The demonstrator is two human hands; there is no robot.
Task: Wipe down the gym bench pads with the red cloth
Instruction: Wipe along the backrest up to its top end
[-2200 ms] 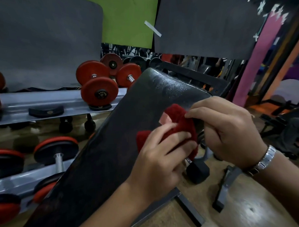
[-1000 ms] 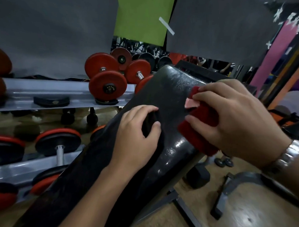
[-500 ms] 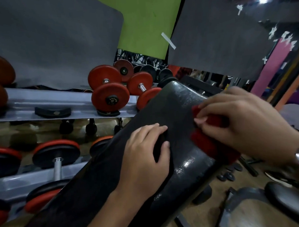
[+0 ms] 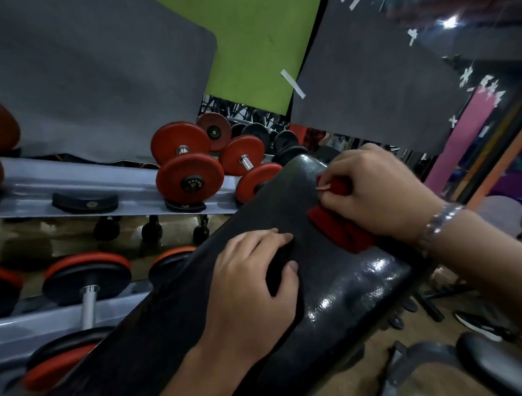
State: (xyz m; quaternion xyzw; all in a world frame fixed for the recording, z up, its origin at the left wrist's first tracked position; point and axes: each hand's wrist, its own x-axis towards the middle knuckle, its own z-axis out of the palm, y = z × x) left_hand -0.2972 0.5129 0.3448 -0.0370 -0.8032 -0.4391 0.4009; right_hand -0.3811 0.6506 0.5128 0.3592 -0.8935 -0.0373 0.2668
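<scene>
While the left hand [image 4: 251, 288] lies palm down on the glossy black vinyl bench pad [image 4: 348, 301], fingers relaxed and only gently bent, thumb spread to the right and nothing held, the right hand [image 4: 379, 192] sits higher up the slope. That hand is curled round a bunched red cloth [image 4: 340, 231], knuckles up, with a silver metal wristwatch [image 4: 441, 220] on its wrist. A little of the cloth shows between finger and thumb, and the larger fold sticks out below the palm, pressed onto the pad.

The pad runs tilted from lower left to upper right. The cloth sits near its rounded upper end and close to its right edge, where the padding curves over above the wooden floor [image 4: 435, 384]. Between the two hands is a bare strip of pad, and more bare pad stretches down-left beside the left forearm. Along the left edge, a red-plated dumbbell [image 4: 243, 155] on the grey steel rack [image 4: 73, 185] stands just beside the pad's upper corner. Another dark padded seat [image 4: 500, 370] lies low at the right, well apart.
</scene>
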